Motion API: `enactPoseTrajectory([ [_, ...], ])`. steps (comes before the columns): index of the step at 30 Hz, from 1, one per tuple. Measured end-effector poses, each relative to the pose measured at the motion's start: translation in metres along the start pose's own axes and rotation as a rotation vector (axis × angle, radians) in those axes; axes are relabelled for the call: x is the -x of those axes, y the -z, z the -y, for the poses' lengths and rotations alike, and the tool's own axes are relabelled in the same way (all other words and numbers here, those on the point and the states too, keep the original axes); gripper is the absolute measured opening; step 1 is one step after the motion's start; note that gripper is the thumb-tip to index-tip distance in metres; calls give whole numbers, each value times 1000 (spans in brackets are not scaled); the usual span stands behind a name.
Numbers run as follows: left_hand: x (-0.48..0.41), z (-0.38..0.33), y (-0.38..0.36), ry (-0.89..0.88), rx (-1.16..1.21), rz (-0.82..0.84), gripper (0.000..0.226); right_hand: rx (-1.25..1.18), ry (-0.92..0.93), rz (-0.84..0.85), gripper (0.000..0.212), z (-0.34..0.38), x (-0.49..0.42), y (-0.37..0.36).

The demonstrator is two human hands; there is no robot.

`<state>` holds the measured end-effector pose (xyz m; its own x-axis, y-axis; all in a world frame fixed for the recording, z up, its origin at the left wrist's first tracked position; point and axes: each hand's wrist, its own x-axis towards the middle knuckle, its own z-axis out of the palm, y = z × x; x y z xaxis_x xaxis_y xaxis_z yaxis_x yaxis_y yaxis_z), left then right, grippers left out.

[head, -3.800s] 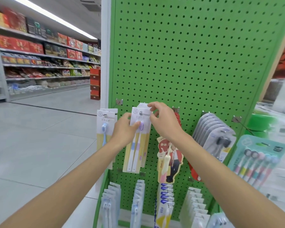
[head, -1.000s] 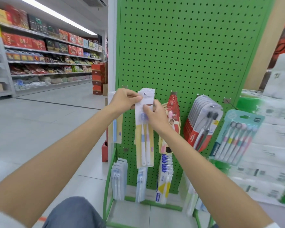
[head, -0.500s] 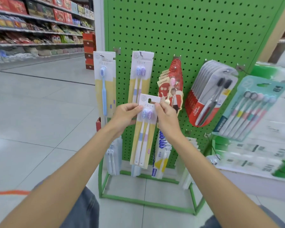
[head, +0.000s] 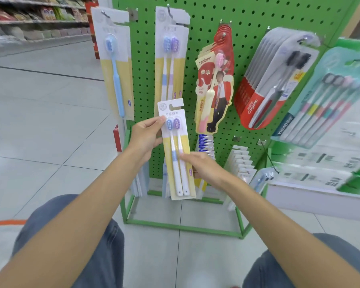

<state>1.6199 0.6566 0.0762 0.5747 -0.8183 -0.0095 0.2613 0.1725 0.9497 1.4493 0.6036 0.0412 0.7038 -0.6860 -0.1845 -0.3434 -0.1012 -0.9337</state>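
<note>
The twin toothbrush pack point(head: 175, 142) was held upright in front of the green pegboard point(head: 247, 21), clear of any hook. The left hand point(head: 147, 138) pinched its upper edge from 9 o'clock. The right hand point(head: 205, 167) pinched its lower edge from 3 o'clock. Matching hanging packs point(head: 170, 55) were at 12 o'clock.

At frame centre the toothbrush pack point(head: 176, 150) stands before the pegboard point(head: 247, 15), left hand point(head: 146, 138) at its left edge, right hand point(head: 204, 167) at its lower right. Above it is a hanging pack point(head: 170, 53), with Colgate packs point(head: 274, 80) at upper right.
</note>
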Motion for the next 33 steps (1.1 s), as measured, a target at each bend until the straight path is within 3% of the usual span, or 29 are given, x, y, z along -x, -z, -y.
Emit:
enactPoseTrajectory([
  [3,1,0,5,2,11,-32,10,20,-41,163,16,-13,12,-6],
  [7,-1,-1,13,6,18,-56,12,55,-37,233,12,-28,19,-11],
  [12,2,2,10,-28,-173,-59,17,218,61,124,18,-35,23,-16],
  [16,18,-6,2,-84,-411,124,40,423,180,-32,18,-39,23,-19],
  [17,21,-5,2,-95,-468,174,40,455,191,-29,25,-39,22,-20],
  [20,21,-1,5,-60,-493,211,57,505,189,16,72,-46,18,-23],
  [22,20,-1,6,-28,-458,216,67,438,173,21,87,-51,16,-27],
  [25,21,-1,5,-73,-447,222,49,287,129,28,98,-52,16,-27],
  [28,22,-2,7,-132,-466,187,35,149,75,29,86,-51,14,-26],
  [31,20,-1,10,-156,-443,182,38,107,43,-45,46,-54,10,-27],
  [33,20,0,10,-140,-401,192,35,142,42,-68,31,-54,8,-26],
])
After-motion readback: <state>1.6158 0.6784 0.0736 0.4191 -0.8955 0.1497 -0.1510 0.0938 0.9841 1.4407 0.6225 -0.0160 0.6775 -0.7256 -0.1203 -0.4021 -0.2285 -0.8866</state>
